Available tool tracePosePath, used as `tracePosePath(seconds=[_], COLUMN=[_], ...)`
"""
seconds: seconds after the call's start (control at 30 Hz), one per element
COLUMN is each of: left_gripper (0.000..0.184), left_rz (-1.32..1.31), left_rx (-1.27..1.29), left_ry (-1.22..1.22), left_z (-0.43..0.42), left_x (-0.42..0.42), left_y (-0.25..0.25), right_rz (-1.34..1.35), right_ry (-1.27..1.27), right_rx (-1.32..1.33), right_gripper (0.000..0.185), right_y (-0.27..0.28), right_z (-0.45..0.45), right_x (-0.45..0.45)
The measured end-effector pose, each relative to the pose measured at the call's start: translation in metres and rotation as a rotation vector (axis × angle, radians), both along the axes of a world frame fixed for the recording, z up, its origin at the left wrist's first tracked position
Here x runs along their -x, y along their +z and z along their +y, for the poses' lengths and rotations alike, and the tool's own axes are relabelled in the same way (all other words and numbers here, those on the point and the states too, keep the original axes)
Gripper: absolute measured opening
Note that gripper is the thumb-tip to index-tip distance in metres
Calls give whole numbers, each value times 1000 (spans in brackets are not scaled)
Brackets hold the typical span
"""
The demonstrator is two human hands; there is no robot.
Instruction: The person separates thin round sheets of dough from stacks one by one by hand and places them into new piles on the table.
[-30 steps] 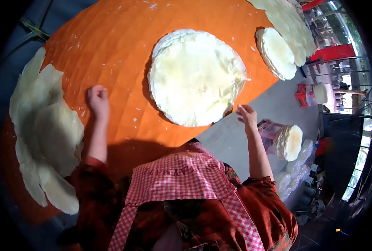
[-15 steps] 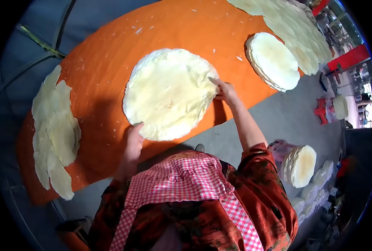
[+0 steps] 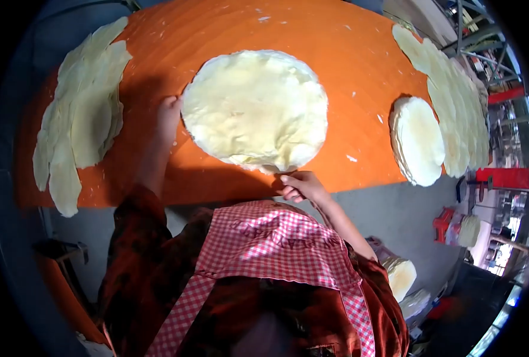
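Observation:
A stack of large round pale flatbreads (image 3: 252, 110) lies on the orange table (image 3: 217, 181). My left hand (image 3: 170, 111) is at the stack's left edge with its fingers curled; what they hold, if anything, is hidden. Just below the stack's lower edge, my right hand (image 3: 300, 187) has thumb and fingers pinched together near the rim, and nothing can be made out between them. The stack's lower right surface is wrinkled.
Overlapping flat sheets (image 3: 89, 116) spread over the table's left end, and more sheets (image 3: 454, 107) cover its right end. A smaller round stack (image 3: 418, 141) stands beside those. On the floor at right are a red stool (image 3: 443, 224) and another stack (image 3: 401, 278).
The view has turned. My left hand has moved up along the stack's left side. My right hand has gone from the stack's right edge to its lower edge.

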State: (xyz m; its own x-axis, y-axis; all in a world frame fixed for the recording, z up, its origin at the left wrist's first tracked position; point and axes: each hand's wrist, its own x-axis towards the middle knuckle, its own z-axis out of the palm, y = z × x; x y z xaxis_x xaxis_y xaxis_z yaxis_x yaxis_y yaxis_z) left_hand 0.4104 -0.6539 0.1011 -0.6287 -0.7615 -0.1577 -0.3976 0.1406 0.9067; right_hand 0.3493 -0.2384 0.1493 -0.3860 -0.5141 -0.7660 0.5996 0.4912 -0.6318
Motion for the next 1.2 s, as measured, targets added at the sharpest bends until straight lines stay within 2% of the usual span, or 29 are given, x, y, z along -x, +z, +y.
tracePosePath(seconds=[0.03, 0.13, 0.2, 0.23, 0.27, 0.33, 0.43, 0.53, 0.57, 0.67, 0.7, 0.8, 0.93, 0.97, 1.03, 1.07, 1.13, 1.2], left_gripper=[25, 26, 25, 24, 24, 26, 32, 39, 46, 52, 60, 63, 49, 38, 34, 32, 25, 26], left_rz=[28, 120, 99, 103, 139, 338, 455, 465, 435, 364, 293, 192, 210, 214, 289, 328, 195, 177], left_rx=[124, -434, -506, -502, -571, -830, -1110, -1107, -1034, -969, -834, -763, -847, -890, -944, -965, -734, -524], left_ry=[64, 144, 92, 76, 114, 135, 96, 4, 13, 102, 155, 140, 73, 100, 144, 167, 86, -26], left_z=[-12, 27, 37, 45, 51, 60, 58, 56, 58, 56, 54, 40, 26, 25, 31, 31, 42, 61], left_x=[-8, -31, -41, -43, -43, -44, -46, -40, -37, -26, -21, -14, -8, -9, -8, -7, -9, -11], left_y=[-46, -17, -32, -23, -24, -12, -11, -27, -28, -23, -25, -3, -31, -33, -42, -43, -38, -23], right_rz=[141, 555, 877, 1016, 1159, 1275, 1264, 1052, 940, 866, 849, 830, 981, 1066, 1226, 1211, 1186, 980], right_ry=[2, 48, 252, 327, 398, 439, 398, 494, 485, 396, 413, 467, 542, 501, 424, 454, 503, 393], right_rx=[11, 158, 140, 151, 169, 203, 84, -117, -120, -62, -31, -64, -14, 1, 32, 26, 22, 41], right_gripper=[24, 22, 29, 33, 37, 55, 59, 56, 47, 40, 36, 33, 27, 26, 25, 25, 26, 25], right_y=[5, 1, 9, 6, 4, -21, -29, -19, -12, -11, -13, -11, -20, -24, -34, -39, -44, -41], right_z=[-3, -33, -78, -103, -129, -173, -227, -251, -256, -261, -260, -257, -248, -246, -239, -237, -236, -238], right_x=[2, 5, 5, 2, 0, 0, -3, 3, 5, 10, 12, 10, 9, 9, 7, 9, 14, 21])
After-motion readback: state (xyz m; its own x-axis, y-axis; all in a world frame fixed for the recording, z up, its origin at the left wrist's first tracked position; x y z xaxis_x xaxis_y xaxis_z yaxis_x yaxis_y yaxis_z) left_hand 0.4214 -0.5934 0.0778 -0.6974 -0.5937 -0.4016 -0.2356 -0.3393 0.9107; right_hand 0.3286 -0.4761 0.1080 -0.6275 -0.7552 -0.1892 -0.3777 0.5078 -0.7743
